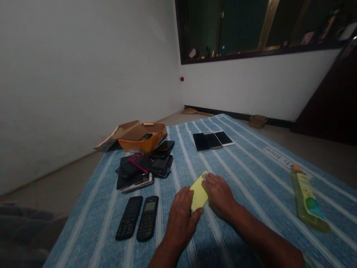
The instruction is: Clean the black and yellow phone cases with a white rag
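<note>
Both of my hands are on a flat yellow piece that looks like a folded cloth (199,194), low over the striped tablecloth. My left hand (182,214) grips its left edge, with the thumb along the near end. Fingers of my right hand (219,193) are bent over its far right corner. Anything under the yellow cloth is hidden. To the left of my left hand, two black keypad phones (148,219) lie side by side, face up.
Several mobile phones (139,175) are piled at the left, before an open orange cardboard box (142,143). Farther back, three touchscreen phones (213,140) lie in a row. A yellow-green bottle (308,201) lies on the right of the blue striped tablecloth (251,167).
</note>
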{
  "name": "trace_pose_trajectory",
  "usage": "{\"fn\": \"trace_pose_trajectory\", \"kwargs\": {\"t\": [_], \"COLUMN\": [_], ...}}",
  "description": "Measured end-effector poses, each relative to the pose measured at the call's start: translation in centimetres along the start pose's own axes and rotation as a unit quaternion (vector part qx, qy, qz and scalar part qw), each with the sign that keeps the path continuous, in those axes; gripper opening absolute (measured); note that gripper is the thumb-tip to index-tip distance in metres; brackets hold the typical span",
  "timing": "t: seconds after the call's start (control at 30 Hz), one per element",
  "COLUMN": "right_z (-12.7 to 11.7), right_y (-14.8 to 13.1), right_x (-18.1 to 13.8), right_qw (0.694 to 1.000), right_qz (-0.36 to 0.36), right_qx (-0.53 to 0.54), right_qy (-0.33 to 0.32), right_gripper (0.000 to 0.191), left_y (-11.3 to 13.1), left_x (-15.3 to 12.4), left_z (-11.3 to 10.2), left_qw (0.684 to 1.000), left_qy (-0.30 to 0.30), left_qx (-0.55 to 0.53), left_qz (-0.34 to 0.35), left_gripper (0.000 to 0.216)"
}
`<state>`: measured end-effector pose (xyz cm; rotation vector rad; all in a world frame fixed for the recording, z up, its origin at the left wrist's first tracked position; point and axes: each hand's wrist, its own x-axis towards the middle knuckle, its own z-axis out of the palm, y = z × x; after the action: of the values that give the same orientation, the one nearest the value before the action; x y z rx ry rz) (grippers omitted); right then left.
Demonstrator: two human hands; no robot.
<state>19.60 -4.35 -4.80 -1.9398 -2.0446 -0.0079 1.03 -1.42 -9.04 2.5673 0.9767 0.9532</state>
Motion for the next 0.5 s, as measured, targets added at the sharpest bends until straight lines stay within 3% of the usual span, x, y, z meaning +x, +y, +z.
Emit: {"fn": "trace_pose_trajectory", "kwargs": {"t": [0.5], "right_z": [-0.29], "right_y": [-0.02], "right_x": [0.76], "right_qw": [0.999], "right_qz": [0.017], "right_qx": [-0.001], "right_qy": [-0.029], "right_gripper": [0.030], "left_y": [0.17], "left_x": [0.30], "left_z": [-0.23], "left_qw": [1.000], "left_qy": [-0.006], "left_qx": [0.016], "left_qz": [0.008], "left_gripper": [0.045]}}
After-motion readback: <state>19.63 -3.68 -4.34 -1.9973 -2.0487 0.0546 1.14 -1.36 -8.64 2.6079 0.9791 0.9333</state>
